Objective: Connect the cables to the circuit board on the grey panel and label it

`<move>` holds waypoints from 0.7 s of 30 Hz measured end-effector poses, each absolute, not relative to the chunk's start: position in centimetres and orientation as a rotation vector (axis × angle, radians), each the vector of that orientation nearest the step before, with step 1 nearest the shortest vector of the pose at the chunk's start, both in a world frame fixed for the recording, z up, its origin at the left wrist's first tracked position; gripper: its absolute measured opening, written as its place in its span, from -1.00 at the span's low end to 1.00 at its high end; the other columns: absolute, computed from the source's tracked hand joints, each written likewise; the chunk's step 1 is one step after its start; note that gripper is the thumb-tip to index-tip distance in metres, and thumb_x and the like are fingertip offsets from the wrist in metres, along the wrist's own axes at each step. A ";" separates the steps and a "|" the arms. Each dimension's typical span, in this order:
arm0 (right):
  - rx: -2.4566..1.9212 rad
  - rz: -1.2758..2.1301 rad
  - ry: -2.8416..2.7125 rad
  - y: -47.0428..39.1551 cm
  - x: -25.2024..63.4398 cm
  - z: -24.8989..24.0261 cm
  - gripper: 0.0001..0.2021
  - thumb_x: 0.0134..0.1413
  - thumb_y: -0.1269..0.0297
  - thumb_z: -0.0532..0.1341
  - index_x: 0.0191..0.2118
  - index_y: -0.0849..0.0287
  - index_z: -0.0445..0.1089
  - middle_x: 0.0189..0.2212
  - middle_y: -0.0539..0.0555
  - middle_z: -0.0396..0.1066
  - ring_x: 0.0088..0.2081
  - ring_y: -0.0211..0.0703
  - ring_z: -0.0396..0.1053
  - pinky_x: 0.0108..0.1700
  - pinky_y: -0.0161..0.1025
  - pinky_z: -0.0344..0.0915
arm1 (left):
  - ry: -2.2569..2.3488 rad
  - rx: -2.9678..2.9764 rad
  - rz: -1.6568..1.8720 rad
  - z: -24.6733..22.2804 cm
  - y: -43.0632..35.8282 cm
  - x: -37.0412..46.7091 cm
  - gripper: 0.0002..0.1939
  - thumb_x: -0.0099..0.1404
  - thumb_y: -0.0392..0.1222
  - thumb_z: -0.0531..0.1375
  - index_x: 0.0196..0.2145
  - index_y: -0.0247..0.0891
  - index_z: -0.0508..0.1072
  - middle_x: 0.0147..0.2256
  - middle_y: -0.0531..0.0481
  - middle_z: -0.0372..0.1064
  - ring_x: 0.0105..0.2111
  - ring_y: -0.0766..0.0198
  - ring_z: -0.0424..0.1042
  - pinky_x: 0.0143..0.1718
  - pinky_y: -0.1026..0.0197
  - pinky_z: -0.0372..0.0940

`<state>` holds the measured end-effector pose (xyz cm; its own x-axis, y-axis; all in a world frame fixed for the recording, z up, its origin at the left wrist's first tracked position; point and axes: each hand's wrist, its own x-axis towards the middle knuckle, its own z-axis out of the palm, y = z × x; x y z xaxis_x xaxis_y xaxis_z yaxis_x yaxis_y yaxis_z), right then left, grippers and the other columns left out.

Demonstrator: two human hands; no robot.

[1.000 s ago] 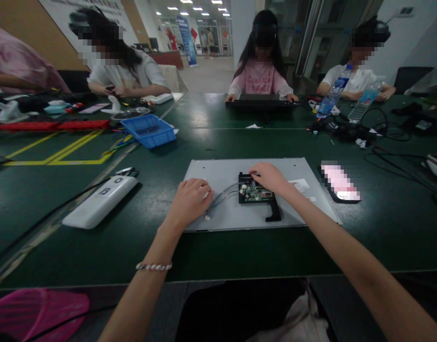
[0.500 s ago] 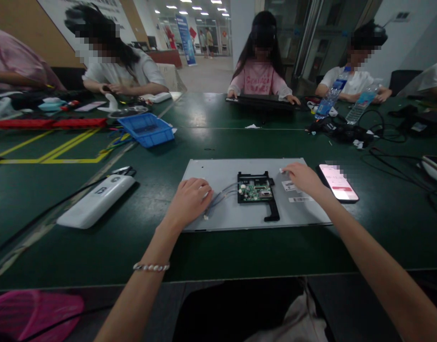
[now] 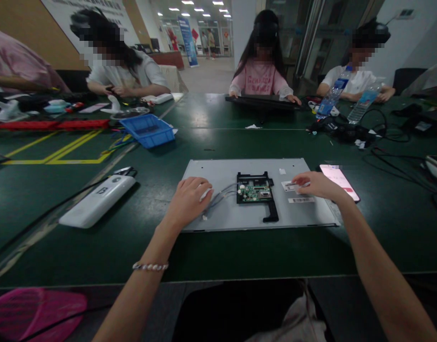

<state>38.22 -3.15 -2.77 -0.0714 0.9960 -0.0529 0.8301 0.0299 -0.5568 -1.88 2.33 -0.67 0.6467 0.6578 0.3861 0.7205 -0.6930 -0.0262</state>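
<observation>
A flat grey panel (image 3: 225,167) lies on the green table, with a green circuit board (image 3: 254,192) in a black frame at its middle. Over the panel's left part rests my left hand (image 3: 190,199), fingers curled together; a small white bit shows at their tips, too hidden to name. Thin grey cables (image 3: 220,194) run from near this hand to the board. To the right, my right hand (image 3: 316,185) hovers at a printed white label (image 3: 288,186), thumb and fingers apart and holding nothing visible. A small white patch (image 3: 282,171) sits on the panel above that label.
A phone (image 3: 341,181) lies right of the panel, beside my right hand. A white power bank (image 3: 97,202) with a black cable is at the left. Farther back are a blue basket (image 3: 149,130), water bottles (image 3: 334,95) and co-workers seated around the table.
My right hand has drawn back from the white patch towards me and to the right. The patch stays on the panel. My left hand has hardly moved.
</observation>
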 end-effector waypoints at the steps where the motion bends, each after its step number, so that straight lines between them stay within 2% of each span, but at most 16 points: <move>1: -1.864 0.663 -1.961 -3.2 38.2 -2.7 -0.72 -0.13 0.31 0.21 -0.20 0.14 0.48 -0.28 0.07 0.48 -0.25 -0.11 0.43 -0.19 -0.18 0.34 | -1.131 -2.688 -0.526 -0.7 2.3 -1.8 -0.79 0.33 -0.17 0.01 -0.26 -0.21 0.43 -0.20 -0.07 0.40 -0.15 0.14 0.31 -0.11 0.06 0.14; 5: -1.883 0.628 -1.932 -3.1 38.2 -2.5 -0.80 -0.08 0.30 0.18 -0.30 0.13 0.50 -0.39 0.05 0.48 -0.33 -0.13 0.43 -0.25 -0.20 0.33 | -1.117 -2.690 -0.544 -0.7 2.4 -1.7 -0.80 0.32 -0.19 0.02 -0.25 -0.20 0.43 -0.20 -0.08 0.40 -0.14 0.12 0.31 -0.10 0.03 0.14; 12: -1.947 0.409 -1.824 -3.0 38.1 -2.1 -0.81 -0.04 0.30 0.15 -0.32 0.14 0.50 -0.38 0.07 0.49 -0.32 -0.10 0.43 -0.24 -0.16 0.32 | -1.097 -2.694 -0.574 1.4 2.2 0.7 -0.80 0.33 -0.19 0.02 -0.18 -0.19 0.41 -0.15 -0.09 0.37 -0.11 0.08 0.30 -0.06 -0.02 0.15; 17: -1.964 0.279 -1.866 -2.8 38.0 -2.6 -0.77 0.00 0.30 0.11 -0.27 0.15 0.49 -0.24 0.13 0.48 -0.22 -0.05 0.41 -0.15 -0.11 0.29 | -1.124 -2.798 -0.652 3.0 2.9 4.8 -0.70 0.31 -0.17 0.03 -0.02 -0.24 0.31 -0.07 -0.11 0.30 -0.05 0.08 0.28 -0.01 -0.01 0.16; 21: -1.901 0.198 -1.944 -2.6 37.8 -2.9 -0.74 0.03 0.30 0.10 -0.20 0.17 0.47 -0.16 0.15 0.44 -0.13 -0.02 0.38 -0.06 -0.08 0.26 | -1.129 -2.914 -0.717 1.7 4.0 7.6 -0.58 0.30 -0.14 0.05 0.09 -0.28 0.19 0.01 -0.17 0.23 0.00 0.07 0.25 0.01 0.00 0.17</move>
